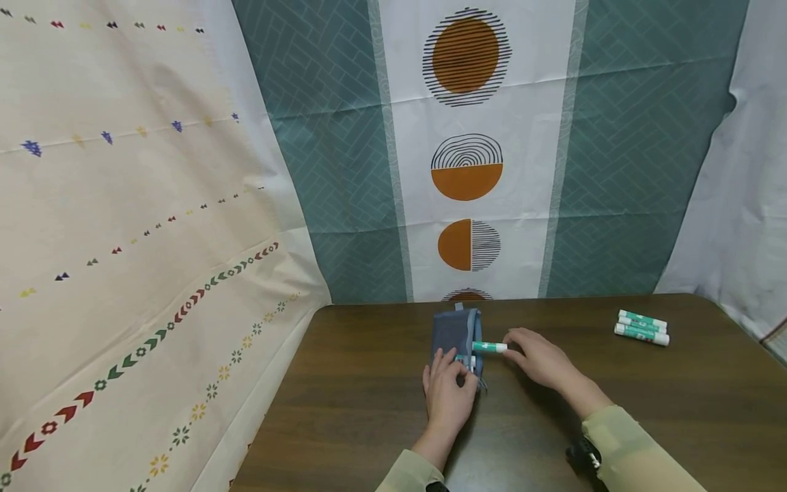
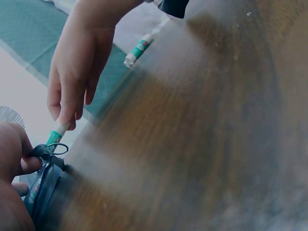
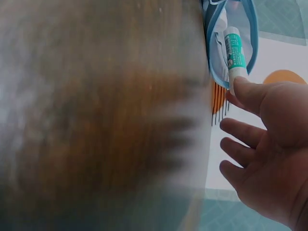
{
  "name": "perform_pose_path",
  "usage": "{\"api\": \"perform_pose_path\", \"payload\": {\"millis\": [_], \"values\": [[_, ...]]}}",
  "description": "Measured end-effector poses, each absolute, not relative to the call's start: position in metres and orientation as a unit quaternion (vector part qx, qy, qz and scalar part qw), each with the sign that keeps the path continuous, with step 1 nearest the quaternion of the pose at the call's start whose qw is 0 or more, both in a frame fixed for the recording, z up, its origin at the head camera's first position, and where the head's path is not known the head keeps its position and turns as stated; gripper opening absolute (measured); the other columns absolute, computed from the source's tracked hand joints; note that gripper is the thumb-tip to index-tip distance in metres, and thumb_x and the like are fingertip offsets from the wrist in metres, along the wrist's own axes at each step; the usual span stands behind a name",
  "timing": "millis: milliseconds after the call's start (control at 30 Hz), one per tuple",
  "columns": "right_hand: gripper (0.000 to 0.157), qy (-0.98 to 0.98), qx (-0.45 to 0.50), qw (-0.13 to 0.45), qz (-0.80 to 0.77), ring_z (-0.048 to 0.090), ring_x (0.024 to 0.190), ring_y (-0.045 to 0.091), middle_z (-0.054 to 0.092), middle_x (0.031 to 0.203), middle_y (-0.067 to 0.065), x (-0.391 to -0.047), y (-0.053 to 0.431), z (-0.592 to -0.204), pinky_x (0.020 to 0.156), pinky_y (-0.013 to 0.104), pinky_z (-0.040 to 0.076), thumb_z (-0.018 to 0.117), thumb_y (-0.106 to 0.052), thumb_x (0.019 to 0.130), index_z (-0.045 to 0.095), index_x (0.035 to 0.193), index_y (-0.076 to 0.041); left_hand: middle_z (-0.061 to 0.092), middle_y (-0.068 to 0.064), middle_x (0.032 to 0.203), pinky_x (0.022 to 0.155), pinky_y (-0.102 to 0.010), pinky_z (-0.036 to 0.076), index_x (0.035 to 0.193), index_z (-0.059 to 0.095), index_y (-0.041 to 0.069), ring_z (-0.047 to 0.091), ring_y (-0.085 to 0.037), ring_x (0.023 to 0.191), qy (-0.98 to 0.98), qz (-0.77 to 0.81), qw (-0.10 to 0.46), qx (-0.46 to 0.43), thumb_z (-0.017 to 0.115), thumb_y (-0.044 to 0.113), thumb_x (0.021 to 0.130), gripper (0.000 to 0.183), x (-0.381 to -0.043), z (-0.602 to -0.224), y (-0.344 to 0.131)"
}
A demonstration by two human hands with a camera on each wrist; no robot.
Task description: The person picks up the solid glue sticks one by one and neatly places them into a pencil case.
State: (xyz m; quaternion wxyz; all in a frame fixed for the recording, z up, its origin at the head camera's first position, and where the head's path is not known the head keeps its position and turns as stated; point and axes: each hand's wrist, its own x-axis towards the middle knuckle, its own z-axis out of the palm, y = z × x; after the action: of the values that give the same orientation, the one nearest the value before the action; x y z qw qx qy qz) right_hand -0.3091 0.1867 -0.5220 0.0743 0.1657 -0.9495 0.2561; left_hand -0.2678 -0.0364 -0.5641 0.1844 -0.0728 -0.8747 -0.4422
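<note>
A blue zippered pouch [image 1: 453,331] lies on the table with its mouth facing right; the right wrist view shows its opening [image 3: 254,29] spread apart. My left hand [image 1: 450,396] holds the pouch's near edge, its thumb and finger pinching the rim by the zipper in the left wrist view. My right hand [image 1: 544,359] pinches the white end of a green-labelled glue stick [image 1: 488,347], whose other end is inside the pouch mouth. Another green and white glue stick [image 1: 465,361] shows in the pouch by my left fingers, partly hidden.
Several similar glue sticks [image 1: 641,328] lie side by side at the right rear of the brown table [image 1: 369,389]. Patterned cloth [image 1: 479,123] hangs behind the table's back edge, and a cream cloth [image 1: 154,239] hangs along the left.
</note>
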Motion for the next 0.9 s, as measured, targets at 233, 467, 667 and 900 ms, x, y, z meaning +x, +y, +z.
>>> {"api": "perform_pose_path", "payload": {"millis": [233, 467, 667, 900], "values": [[0.011, -0.951, 0.168, 0.065, 0.252, 0.07, 0.117, 0.036, 0.073, 0.124, 0.013, -0.312, 0.176, -0.524, 0.095, 0.059, 0.058, 0.078, -0.02, 0.103, 0.073, 0.11, -0.014, 0.07, -0.009, 0.148, 0.123, -0.076, 0.023, 0.071, 0.064, 0.022, 0.049, -0.038, 0.154, -0.874, -0.441, 0.189, -0.077, 0.069, 0.013, 0.09, 0.022, -0.267, -0.563, -0.036], [0.012, -0.952, 0.169, 0.053, 0.252, 0.07, 0.113, 0.034, 0.074, 0.119, 0.01, -0.317, 0.164, -0.526, 0.095, 0.058, 0.058, 0.078, -0.018, 0.103, 0.074, 0.113, -0.012, 0.07, -0.01, 0.148, 0.123, -0.077, 0.023, 0.071, 0.066, 0.021, 0.05, -0.039, 0.153, -0.876, -0.437, 0.189, -0.078, 0.069, 0.013, 0.089, 0.02, -0.267, -0.563, -0.036], [0.015, -0.95, 0.17, 0.053, 0.256, 0.069, 0.122, 0.039, 0.074, 0.128, 0.015, -0.317, 0.155, -0.525, 0.1, 0.061, 0.057, 0.076, -0.021, 0.105, 0.075, 0.116, -0.011, 0.07, -0.01, 0.148, 0.123, -0.077, 0.023, 0.071, 0.066, 0.021, 0.049, -0.039, 0.154, -0.876, -0.439, 0.186, -0.08, 0.069, 0.013, 0.09, 0.02, -0.266, -0.561, -0.036], [0.014, -0.951, 0.172, 0.048, 0.252, 0.067, 0.128, 0.041, 0.072, 0.133, 0.018, -0.32, 0.144, -0.526, 0.106, 0.062, 0.054, 0.075, -0.021, 0.106, 0.076, 0.116, -0.012, 0.069, -0.012, 0.15, 0.123, -0.077, 0.022, 0.072, 0.067, 0.02, 0.048, -0.039, 0.154, -0.876, -0.44, 0.181, -0.08, 0.069, 0.013, 0.089, 0.018, -0.265, -0.56, -0.036]]}}
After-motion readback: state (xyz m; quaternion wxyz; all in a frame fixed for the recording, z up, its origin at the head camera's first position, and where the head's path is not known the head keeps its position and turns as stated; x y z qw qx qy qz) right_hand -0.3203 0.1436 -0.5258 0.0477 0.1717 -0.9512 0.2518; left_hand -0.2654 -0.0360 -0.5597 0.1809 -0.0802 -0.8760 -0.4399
